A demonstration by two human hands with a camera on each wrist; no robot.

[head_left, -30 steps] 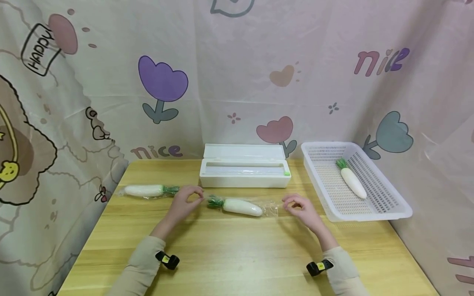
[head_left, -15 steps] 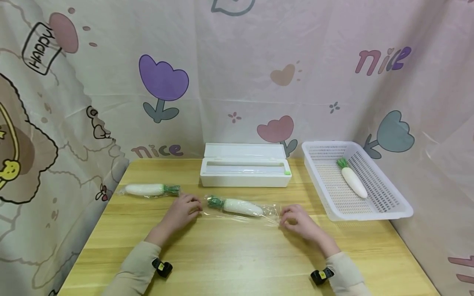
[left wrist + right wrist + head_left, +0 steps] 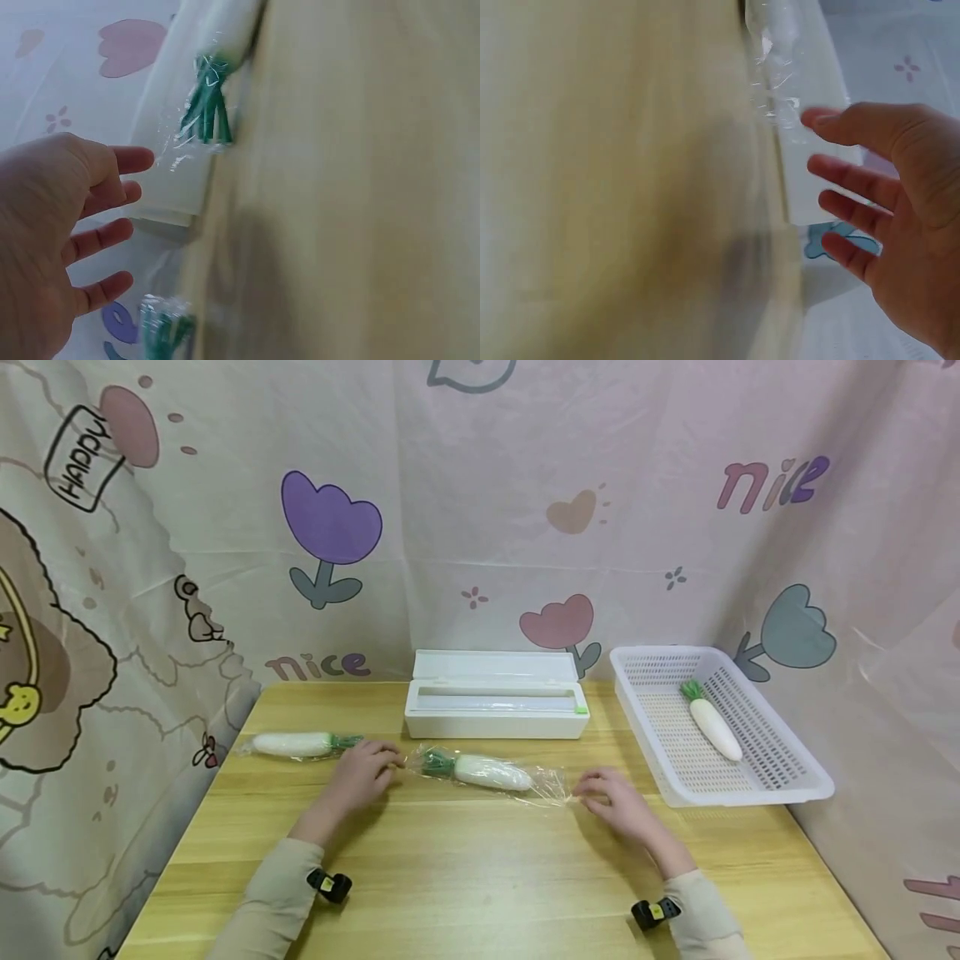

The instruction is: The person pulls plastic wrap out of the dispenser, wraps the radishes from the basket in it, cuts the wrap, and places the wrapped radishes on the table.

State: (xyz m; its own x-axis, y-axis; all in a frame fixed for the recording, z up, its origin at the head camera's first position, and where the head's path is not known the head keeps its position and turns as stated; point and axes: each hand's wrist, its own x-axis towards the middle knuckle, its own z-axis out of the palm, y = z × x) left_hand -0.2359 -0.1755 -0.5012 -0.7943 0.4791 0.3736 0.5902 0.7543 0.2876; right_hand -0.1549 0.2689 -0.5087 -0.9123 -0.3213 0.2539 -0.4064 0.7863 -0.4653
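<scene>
A white radish [image 3: 491, 772] with trimmed green tops lies crosswise on the wooden table, loosely wrapped in clear plastic film [image 3: 551, 783]. Beside its leafy end is my left hand [image 3: 363, 774], its fingers loosely bent and spread apart in the left wrist view, with nothing between them. My right hand [image 3: 617, 802] sits just off the film's right end, thumb and fingers parted in the right wrist view. A second film-wrapped radish [image 3: 292, 744] lies to the left, its green tops partly behind my left hand.
Behind the middle radish stands a white cling film box [image 3: 497, 727] with its lid up. A white perforated basket [image 3: 663, 785] at the right holds one unwrapped radish [image 3: 716, 729]. A printed curtain [image 3: 480, 527] hangs around the back and sides of the table [image 3: 480, 893].
Half a second ago my fingers held the film's front corners spread toward me. Now the film is drawn in around the radish, which has shifted slightly back, and both hands have come off it.
</scene>
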